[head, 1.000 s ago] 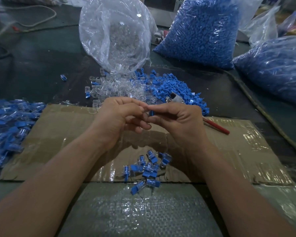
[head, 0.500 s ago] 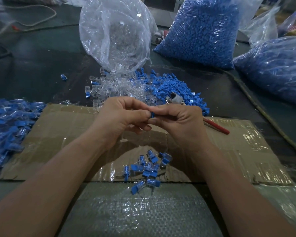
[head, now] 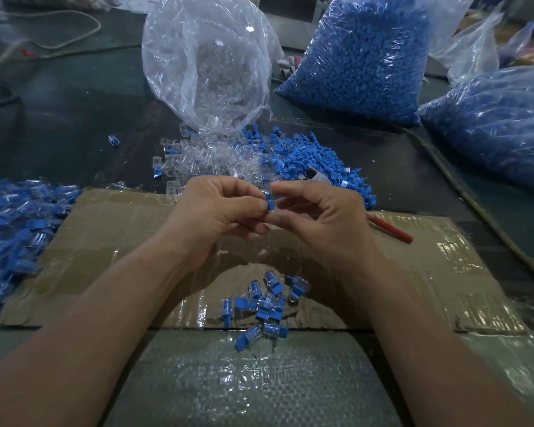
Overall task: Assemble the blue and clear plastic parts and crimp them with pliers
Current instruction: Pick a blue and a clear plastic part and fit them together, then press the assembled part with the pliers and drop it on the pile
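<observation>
Centre frame: right hand (head: 327,223) has spread its fingers, baring the blue part (head: 270,205), which the left hand (head: 219,217) pinches; whether the right grips it, cannot tell. Push-fit probably done; crimp pending, pliers (head: 389,230) lying right of centre.

1. The head camera looked forward and down, close over the left hand (head: 216,217) and right hand (head: 321,223).
2. It faced across the cardboard sheet (head: 105,241) toward the clear bag (head: 204,57) and blue bag (head: 367,57) beyond.
</observation>
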The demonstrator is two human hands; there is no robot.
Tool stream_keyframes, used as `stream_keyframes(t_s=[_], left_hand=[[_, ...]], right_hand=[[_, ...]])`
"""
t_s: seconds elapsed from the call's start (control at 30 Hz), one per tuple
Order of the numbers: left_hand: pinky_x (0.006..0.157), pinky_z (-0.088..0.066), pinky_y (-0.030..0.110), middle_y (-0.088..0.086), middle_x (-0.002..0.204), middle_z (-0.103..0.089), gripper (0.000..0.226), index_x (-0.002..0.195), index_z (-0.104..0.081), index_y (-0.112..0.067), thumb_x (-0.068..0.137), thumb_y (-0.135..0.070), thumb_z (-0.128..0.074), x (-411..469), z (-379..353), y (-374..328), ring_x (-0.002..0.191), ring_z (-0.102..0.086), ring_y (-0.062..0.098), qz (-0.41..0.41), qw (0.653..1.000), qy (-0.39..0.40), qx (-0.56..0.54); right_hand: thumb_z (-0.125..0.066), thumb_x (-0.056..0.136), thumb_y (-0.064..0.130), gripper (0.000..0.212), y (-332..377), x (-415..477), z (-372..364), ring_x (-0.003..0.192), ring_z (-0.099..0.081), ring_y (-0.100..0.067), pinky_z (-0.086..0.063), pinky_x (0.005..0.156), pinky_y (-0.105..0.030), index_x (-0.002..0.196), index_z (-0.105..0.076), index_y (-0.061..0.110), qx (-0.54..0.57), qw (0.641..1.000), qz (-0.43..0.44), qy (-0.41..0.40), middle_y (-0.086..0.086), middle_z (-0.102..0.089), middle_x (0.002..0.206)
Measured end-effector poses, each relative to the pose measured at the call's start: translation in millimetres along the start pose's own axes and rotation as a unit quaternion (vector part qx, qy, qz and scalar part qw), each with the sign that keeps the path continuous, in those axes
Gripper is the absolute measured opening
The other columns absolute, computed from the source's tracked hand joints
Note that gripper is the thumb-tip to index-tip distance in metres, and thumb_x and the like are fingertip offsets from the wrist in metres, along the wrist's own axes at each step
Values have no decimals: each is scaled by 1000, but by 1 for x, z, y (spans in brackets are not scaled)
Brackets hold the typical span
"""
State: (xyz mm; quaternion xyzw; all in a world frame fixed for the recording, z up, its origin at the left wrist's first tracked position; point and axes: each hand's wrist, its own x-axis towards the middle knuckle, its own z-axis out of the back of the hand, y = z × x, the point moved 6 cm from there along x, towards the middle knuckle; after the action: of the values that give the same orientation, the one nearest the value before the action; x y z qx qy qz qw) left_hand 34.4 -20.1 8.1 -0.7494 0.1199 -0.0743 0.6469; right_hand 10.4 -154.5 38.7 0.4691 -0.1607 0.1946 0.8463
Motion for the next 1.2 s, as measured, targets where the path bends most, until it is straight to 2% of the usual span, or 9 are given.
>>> stream_keyframes(t_s=[0.07, 0.13, 0.27, 0.4, 0.5, 0.63, 0.83, 0.97, 1.2], left_hand=[[44, -49, 19, 12, 61, -68, 5, 61, -67, -11, 57, -11, -69, 0, 1, 0, 50, -63, 17, 5, 1000, -9, -13], [44, -50, 19, 11, 61, -67, 9, 65, -66, -8, 56, -10, -68, 1, 1, 1, 50, -63, 16, 10, 1000, -14, -15], [44, -50, 19, 10, 61, -68, 14, 70, -63, -5, 57, -10, -67, 2, 1, 1, 49, -64, 16, 15, 1000, -13, -9], [44, -50, 19, 11, 61, -68, 15, 70, -64, -5, 56, -10, -68, 1, 2, 2, 50, -63, 16, 16, 1000, -14, -15], [44, -50, 19, 11, 61, -68, 16, 71, -63, -5, 57, -10, -68, 2, 2, 2, 50, -64, 16, 14, 1000, -13, -13], [43, -49, 19, 11, 61, -68, 16, 72, -63, -5, 57, -11, -68, 3, 3, 2, 50, -64, 15, 16, 1000, -12, -16], [44, -49, 18, 10, 62, -68, 17, 74, -63, -4, 59, -11, -67, 2, 2, 2, 51, -64, 15, 13, 1000, -9, -11], [44, -50, 18, 10, 61, -68, 17, 73, -62, -4, 58, -11, -67, 1, 2, 1, 49, -63, 15, 12, 1000, -9, -16], [43, -49, 18, 9, 60, -68, 19, 74, -61, -4, 58, -12, -66, 2, 3, 0, 49, -64, 14, 9, 1000, -10, -13]], right_hand=[[-64, 71, 39, 25, -2, 2, 10, 80, -57, -2, -47, 72, -13, 88, -69, 21, -61, 997, -14, -49, 20, -55, 83], [-53, 75, 48, 42, -7, 3, 22, 68, -46, 0, -39, 62, -11, 67, -67, 10, -117, 987, -35, -101, 14, -48, 73], [-46, 92, 36, 52, -14, 2, 40, 49, -40, -8, -31, 48, -17, 58, -53, -2, -106, 977, -55, -174, 1, -47, 52], [-40, 95, 37, 35, -23, 4, 42, 43, -46, -2, -32, 43, -13, 63, -52, 28, -105, 974, -109, -166, 20, -52, 49], [-37, 96, 39, 30, -30, 4, 46, 56, -59, -12, -45, 51, -31, 73, -56, 35, -127, 970, -134, -158, 6, -58, 62], [-42, 97, 32, 27, -28, 3, 55, 42, -42, 0, -29, 42, -13, 76, -59, 26, -153, 966, -111, -177, 9, -38, 41], [-45, 96, 28, 26, -29, 2, 61, 49, -45, 6, -34, 46, -8, 83, -63, 15, -157, 960, -125, -195, 6, -51, 58], [-60, 88, 26, 20, -31, 0, 73, 69, -51, 1, -42, 67, -10, 105, -64, 17, -203, 941, -149, -226, 6, -59, 87], [-65, 64, 65, 85, -64, -6, 59, 118, -46, -18, -39, 89, -34, 135, -42, 23, -292, 908, -299, 14, -1, -46, 135]])
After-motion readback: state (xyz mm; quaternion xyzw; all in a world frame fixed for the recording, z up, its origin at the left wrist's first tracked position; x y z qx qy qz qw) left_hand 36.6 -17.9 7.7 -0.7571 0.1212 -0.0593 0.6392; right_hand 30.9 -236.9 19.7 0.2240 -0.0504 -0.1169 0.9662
